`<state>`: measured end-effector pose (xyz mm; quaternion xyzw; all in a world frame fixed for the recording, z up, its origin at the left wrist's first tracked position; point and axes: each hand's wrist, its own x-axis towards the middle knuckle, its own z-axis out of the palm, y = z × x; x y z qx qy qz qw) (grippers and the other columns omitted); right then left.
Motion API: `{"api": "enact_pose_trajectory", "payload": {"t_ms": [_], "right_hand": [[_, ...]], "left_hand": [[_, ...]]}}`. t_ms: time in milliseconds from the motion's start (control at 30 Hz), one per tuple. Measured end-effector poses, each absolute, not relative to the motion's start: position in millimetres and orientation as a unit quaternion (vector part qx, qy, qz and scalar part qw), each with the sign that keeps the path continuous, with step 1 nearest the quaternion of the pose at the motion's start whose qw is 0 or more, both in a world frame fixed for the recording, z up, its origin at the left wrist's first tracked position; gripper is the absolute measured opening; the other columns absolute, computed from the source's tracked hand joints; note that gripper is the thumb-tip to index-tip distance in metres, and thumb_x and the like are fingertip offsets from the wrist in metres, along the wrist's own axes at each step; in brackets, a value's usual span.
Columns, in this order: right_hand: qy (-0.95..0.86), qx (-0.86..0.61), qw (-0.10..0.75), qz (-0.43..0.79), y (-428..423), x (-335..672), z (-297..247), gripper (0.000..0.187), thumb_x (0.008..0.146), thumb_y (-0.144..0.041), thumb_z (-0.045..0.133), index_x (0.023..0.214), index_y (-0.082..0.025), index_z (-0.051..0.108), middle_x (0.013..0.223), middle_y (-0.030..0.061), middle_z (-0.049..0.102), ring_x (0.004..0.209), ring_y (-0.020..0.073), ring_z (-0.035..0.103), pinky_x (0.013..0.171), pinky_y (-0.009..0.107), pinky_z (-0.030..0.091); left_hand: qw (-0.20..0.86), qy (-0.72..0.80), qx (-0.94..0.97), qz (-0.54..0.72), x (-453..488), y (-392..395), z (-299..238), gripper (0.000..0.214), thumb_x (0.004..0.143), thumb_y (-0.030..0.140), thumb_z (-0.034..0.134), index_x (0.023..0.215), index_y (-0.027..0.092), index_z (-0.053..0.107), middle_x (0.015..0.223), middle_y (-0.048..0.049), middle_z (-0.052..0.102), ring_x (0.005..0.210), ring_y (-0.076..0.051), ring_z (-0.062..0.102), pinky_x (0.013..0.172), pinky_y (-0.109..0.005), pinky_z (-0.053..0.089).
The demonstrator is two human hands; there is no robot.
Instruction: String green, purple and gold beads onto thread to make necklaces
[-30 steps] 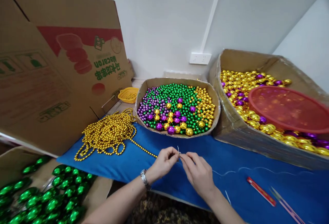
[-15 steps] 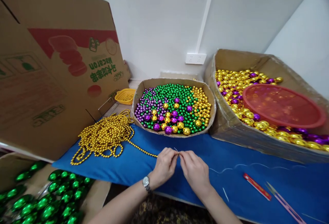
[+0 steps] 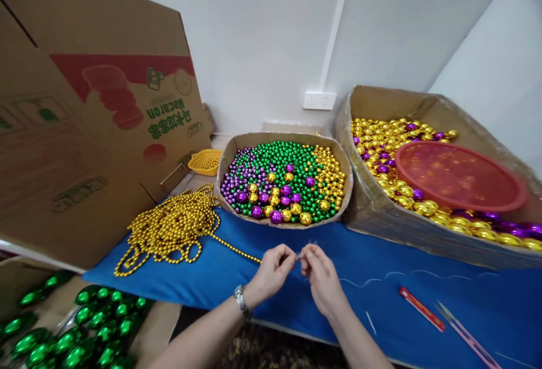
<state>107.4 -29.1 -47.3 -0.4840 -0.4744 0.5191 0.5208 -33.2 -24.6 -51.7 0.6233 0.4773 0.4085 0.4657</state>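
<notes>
Left hand (image 3: 273, 270) and right hand (image 3: 319, 273) pinch a thin thread (image 3: 305, 251) between closed fingertips, over blue cloth (image 3: 254, 278). Left of them, glossy gold bead string (image 3: 173, 228); beyond, cardboard tray (image 3: 237, 146) of round shiny beads.

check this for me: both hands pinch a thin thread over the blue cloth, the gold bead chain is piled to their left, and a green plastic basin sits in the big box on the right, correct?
Not quite: the basin in the big box is red, not green, as the head view shows. The rest holds: the left hand and right hand pinch a thin thread over the blue cloth, with the gold bead chain piled to their left.
</notes>
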Motion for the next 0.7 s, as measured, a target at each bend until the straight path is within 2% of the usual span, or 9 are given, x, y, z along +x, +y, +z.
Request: {"api": "enact_pose_trajectory", "payload": {"t_ms": [233,333,400,467,533,600,667,700], "right_hand": [[-0.379,-0.436,0.562,0.592,-32.4,112.5,-29.7,0.029,0.078,-0.048,0.060,0.086,-0.022,0.048,0.086,0.0019,0.061,0.055,0.0092,0.050,0.050,0.024,0.042],[-0.398,-0.423,0.567,0.585,-32.2,112.1,-21.3,0.027,0.082,-0.049,0.054,0.088,-0.024,0.045,0.078,-0.0010,0.059,0.057,0.0116,0.052,0.054,0.027,0.046],[-0.428,-0.422,0.567,0.563,-30.4,113.4,-16.8,0.024,0.086,-0.048,0.048,0.091,-0.025,0.045,0.067,-0.0039,0.052,0.056,0.0126,0.051,0.055,0.027,0.046],[-0.467,-0.425,0.556,0.540,-27.5,116.9,-16.1,0.022,0.085,-0.045,0.051,0.094,-0.024,0.051,0.064,-0.0042,0.048,0.058,0.0136,0.050,0.058,0.027,0.046],[-0.606,-0.445,0.506,0.424,-24.6,121.7,-20.7,0.019,0.086,-0.038,0.053,0.096,-0.023,0.058,0.068,-0.0011,0.050,0.064,0.0153,0.052,0.063,0.028,0.045],[-0.773,-0.447,0.409,0.188,-21.9,125.8,-28.4,0.019,0.090,-0.029,0.047,0.097,-0.021,0.063,0.072,0.0023,0.051,0.067,0.0165,0.051,0.063,0.028,0.043],[-0.846,-0.416,0.333,-0.005,-18.3,127.2,-32.7,0.028,0.093,-0.021,0.036,0.093,-0.020,0.064,0.070,0.0037,0.049,0.065,0.0169,0.047,0.059,0.028,0.039],[-0.855,-0.402,0.324,-0.041,-15.9,127.0,-31.4,0.031,0.093,-0.017,0.034,0.088,-0.019,0.064,0.068,0.0039,0.048,0.062,0.0170,0.045,0.056,0.028,0.037]], "left_hand": [[0.425,0.471,0.677,0.374,-41.1,-21.2,-47.7,0.023,0.089,0.032,0.045,0.082,0.016,0.060,0.073,-0.0013,0.061,0.065,-0.013,0.053,0.061,-0.023,0.041],[0.388,0.437,0.722,0.370,-44.5,-17.6,-39.0,0.022,0.089,0.031,0.046,0.093,0.017,0.063,0.087,-0.0043,0.065,0.079,-0.015,0.058,0.072,-0.025,0.044],[0.344,0.422,0.755,0.366,-48.2,-15.4,-34.3,0.022,0.088,0.028,0.048,0.098,0.018,0.064,0.095,-0.0066,0.065,0.089,-0.017,0.058,0.079,-0.028,0.044],[0.319,0.424,0.773,0.349,-52.2,-14.0,-31.6,0.021,0.088,0.026,0.047,0.098,0.018,0.064,0.095,-0.0069,0.065,0.088,-0.017,0.059,0.079,-0.028,0.045],[0.314,0.440,0.775,0.328,-55.5,-13.9,-30.2,0.021,0.088,0.025,0.046,0.098,0.018,0.064,0.090,-0.0054,0.066,0.080,-0.016,0.060,0.074,-0.027,0.045],[0.314,0.449,0.776,0.312,-57.6,-15.5,-28.6,0.021,0.088,0.024,0.046,0.097,0.018,0.064,0.086,-0.0043,0.067,0.076,-0.015,0.060,0.069,-0.025,0.046],[0.308,0.441,0.787,0.302,-59.3,-17.6,-26.9,0.021,0.087,0.024,0.046,0.098,0.018,0.063,0.088,-0.0042,0.068,0.077,-0.015,0.061,0.068,-0.023,0.046],[0.300,0.434,0.796,0.297,-60.7,-18.3,-26.3,0.022,0.087,0.023,0.046,0.100,0.018,0.063,0.090,-0.0043,0.068,0.079,-0.015,0.062,0.069,-0.023,0.046]]}}
